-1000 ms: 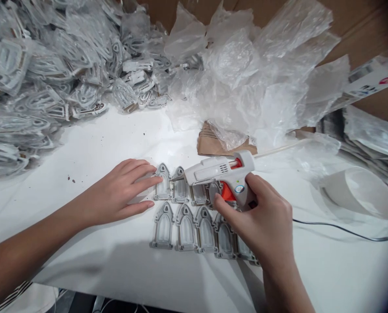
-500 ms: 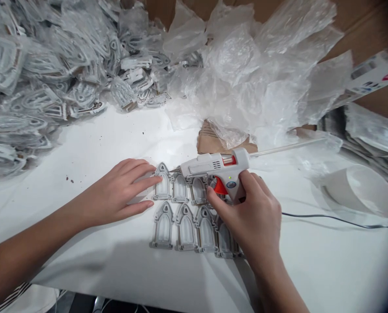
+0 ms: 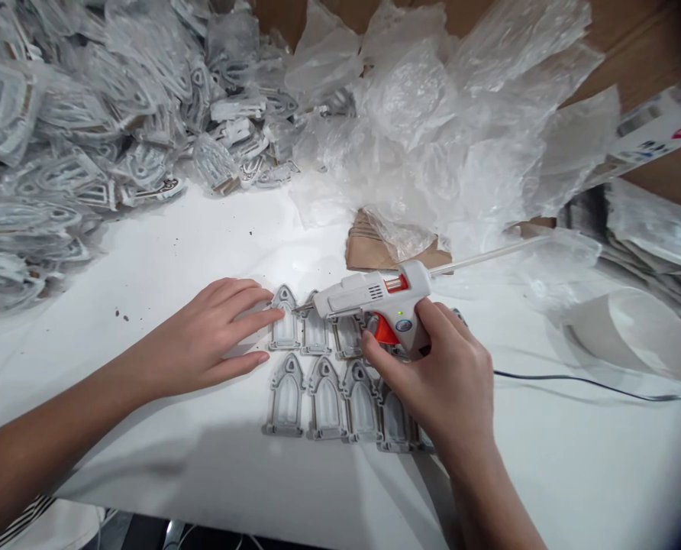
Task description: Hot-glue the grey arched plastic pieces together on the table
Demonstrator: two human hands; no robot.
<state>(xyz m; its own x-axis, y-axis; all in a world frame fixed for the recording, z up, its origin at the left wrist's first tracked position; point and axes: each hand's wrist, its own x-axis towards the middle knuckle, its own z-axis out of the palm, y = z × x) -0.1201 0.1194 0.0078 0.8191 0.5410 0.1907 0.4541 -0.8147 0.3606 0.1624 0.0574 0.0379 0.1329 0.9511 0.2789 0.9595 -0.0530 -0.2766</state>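
Grey pieces (image 3: 316, 336) half-hidden behind glue gun (image 3: 369, 294)

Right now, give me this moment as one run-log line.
right hand: grips glue gun, nozzle at second top-row arch piece | left hand: flat on table, fingers touching leftmost top-row arch piece

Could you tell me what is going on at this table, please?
A person is working on two rows of grey arch pieces laid on a white table. The right hand grips a glue gun, a finger on its orange trigger and the nozzle down at the upper row. The left hand lies flat beside that row, fingertips at its leftmost piece. Bagged pieces are piled at the far left, and empty bags are heaped behind.
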